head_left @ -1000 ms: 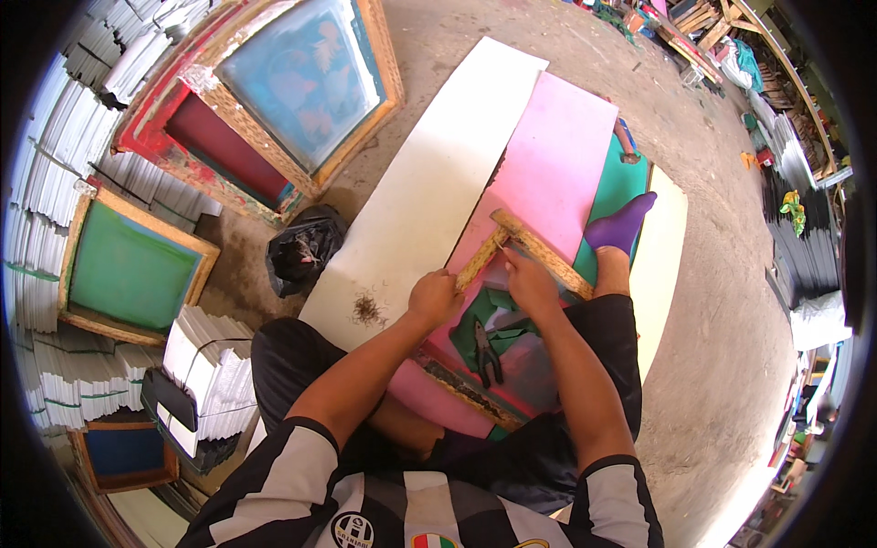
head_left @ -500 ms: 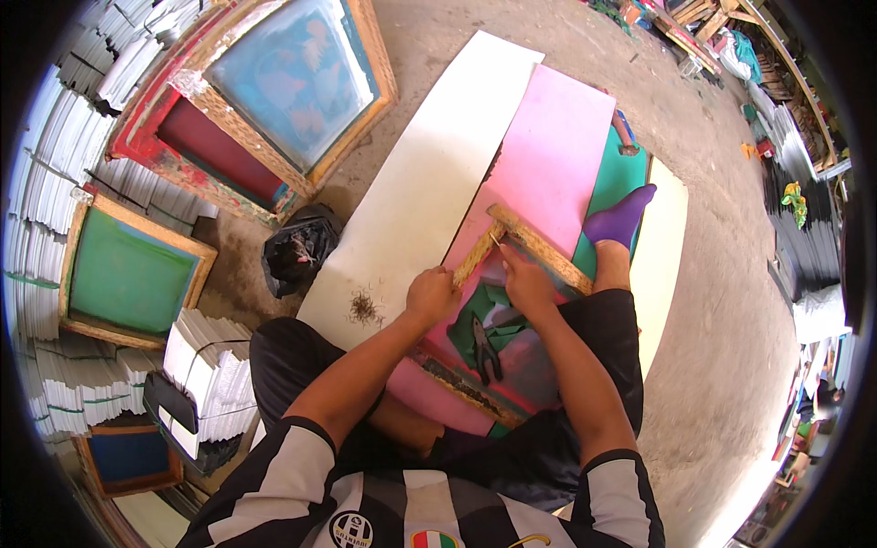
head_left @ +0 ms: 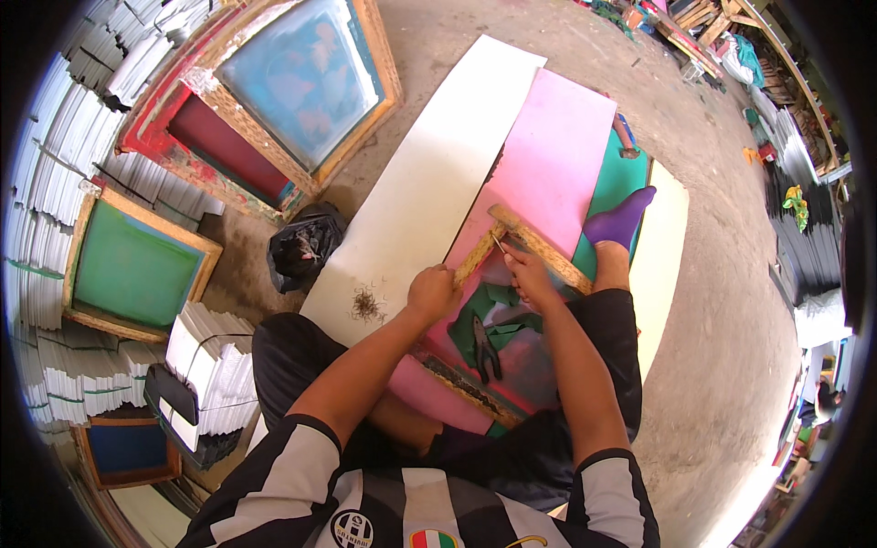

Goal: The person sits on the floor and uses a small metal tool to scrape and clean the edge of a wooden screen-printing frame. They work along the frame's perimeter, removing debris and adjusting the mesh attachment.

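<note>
Our left hand (head_left: 434, 294) is closed around one rail of the frame (head_left: 548, 254), which runs on past our knuckles to the far corner; the undersides of our fingers are out of sight. Our right hand (head_left: 532, 279) is clamped on a thin tool (head_left: 501, 245), its tip at that corner, just beyond our fingertips. Most of its handle is hidden in our grip, and where the tip meets the wood is too small to make out. Our right forearm and leg cover part of the frame. Inside its rails we have one pair of pliers (head_left: 487, 352), lying against green cloth (head_left: 462, 334).

Beneath and around us we count four boards: one white (head_left: 438, 164), one pink (head_left: 553, 137), one green (head_left: 614, 187), one pale yellow (head_left: 663, 274). A single heap of dark bits (head_left: 366, 303) sits on the white one, too fine to count. One black bag (head_left: 306, 247) stands beside it.

Farther left we see four more screens: navy (head_left: 128, 452), green (head_left: 137, 260), red (head_left: 215, 146) and blue (head_left: 300, 87), the blue cut off above. One hammer (head_left: 626, 137) lies on the green board's far end.
</note>
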Available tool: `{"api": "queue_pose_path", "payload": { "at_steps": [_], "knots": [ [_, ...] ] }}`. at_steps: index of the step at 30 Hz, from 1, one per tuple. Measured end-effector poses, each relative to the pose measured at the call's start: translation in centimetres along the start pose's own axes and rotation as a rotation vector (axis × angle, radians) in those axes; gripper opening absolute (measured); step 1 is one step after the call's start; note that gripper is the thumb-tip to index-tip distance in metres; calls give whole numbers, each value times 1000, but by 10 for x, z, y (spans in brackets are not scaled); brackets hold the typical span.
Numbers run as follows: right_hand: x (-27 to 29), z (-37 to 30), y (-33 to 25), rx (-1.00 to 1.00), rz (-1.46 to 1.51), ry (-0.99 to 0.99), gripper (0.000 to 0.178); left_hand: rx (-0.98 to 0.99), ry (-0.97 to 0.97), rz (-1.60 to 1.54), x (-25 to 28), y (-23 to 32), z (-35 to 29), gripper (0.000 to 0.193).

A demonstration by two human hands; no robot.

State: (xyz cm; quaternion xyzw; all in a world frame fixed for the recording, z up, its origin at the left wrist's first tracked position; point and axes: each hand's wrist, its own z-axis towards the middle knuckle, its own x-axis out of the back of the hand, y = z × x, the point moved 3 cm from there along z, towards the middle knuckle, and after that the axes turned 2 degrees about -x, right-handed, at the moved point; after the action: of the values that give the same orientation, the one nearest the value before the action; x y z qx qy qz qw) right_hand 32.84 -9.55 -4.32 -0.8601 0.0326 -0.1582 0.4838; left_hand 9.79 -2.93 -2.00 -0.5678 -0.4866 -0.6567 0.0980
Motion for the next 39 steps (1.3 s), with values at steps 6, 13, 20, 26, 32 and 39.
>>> {"api": "queue_pose_path", "payload": {
  "at_steps": [6, 13, 20, 26, 32, 39],
  "knots": [
    [-3, -29, -45, -483, 469, -147, 38, -7, -9, -1, 4, -5, -1, 30],
    [-3, -24, -28, 339, -573, 252, 39, 15, -33, -1, 6, -1, -1, 30],
    [-2, -26, -40, 343, -625, 326, 37, 14, -23, -36, 6, 2, -2, 30],
    [-1, -29, -56, 232, -730, 251, 39, -5, -10, -41, 7, 1, -3, 28],
    [-6, -34, -97, 127, -927, 194, 37, 22, -16, -74, 2, -6, -2, 27],
    [4, 7, -9, 313, -521, 165, 41, 19, -16, -66, 6, 3, -4, 26]
  ]
}}
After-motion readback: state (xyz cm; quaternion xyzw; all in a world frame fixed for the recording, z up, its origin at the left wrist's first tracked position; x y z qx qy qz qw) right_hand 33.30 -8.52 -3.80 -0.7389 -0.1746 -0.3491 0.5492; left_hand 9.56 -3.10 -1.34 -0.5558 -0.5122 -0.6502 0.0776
